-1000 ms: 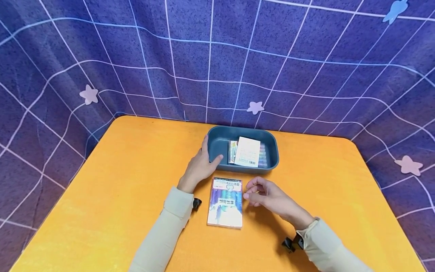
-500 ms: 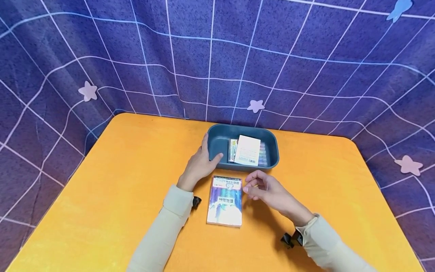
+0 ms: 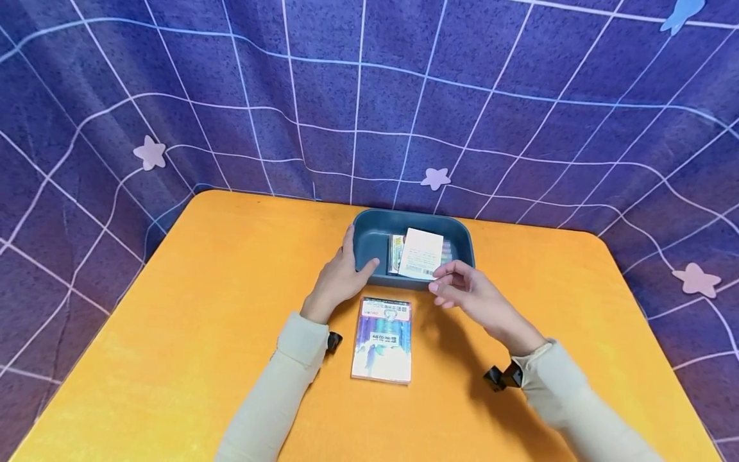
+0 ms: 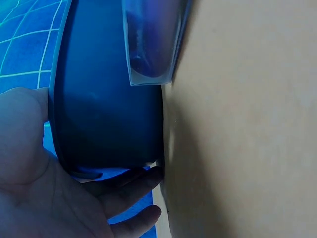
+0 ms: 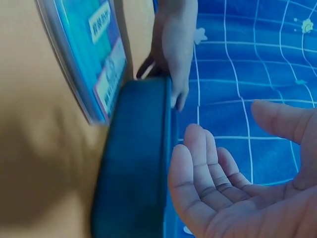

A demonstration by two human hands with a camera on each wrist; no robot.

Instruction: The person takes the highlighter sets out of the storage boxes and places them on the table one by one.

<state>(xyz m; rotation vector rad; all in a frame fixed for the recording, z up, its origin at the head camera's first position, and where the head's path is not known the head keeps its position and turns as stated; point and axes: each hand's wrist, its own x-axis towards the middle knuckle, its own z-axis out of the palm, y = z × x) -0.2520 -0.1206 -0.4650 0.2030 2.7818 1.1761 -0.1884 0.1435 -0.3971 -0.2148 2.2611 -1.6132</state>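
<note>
A dark blue-green oblong bin [image 3: 378, 279] stands near the far side of the table. My left hand [image 3: 339, 279] holds its left end, thumb over the near rim and fingers along the outside. My right hand [image 3: 476, 298] hovers by the near right rim with loosely bent fingers and nothing in them; in the right wrist view its fingers [image 5: 198, 168] stand apart from the thumb. Inside the bin, to the right, a white card-like pack with a barcode [image 3: 421, 251] overlaps a smaller printed pack [image 3: 396, 250] and pastel striped items. A flat clear-plastic box with purple-teal print [image 3: 382, 340] lies before the bin.
The table [image 3: 248, 269] has a yellow-orange top. A blue-purple curtain with a grid and stars [image 3: 323, 96] hangs behind it and along both sides. Small black devices [image 3: 502, 378] sit at my wrists.
My right hand has moved away from beside the clear-plastic box, up and right to the bin's near rim. My left hand stays on the bin, and the box has not moved.
</note>
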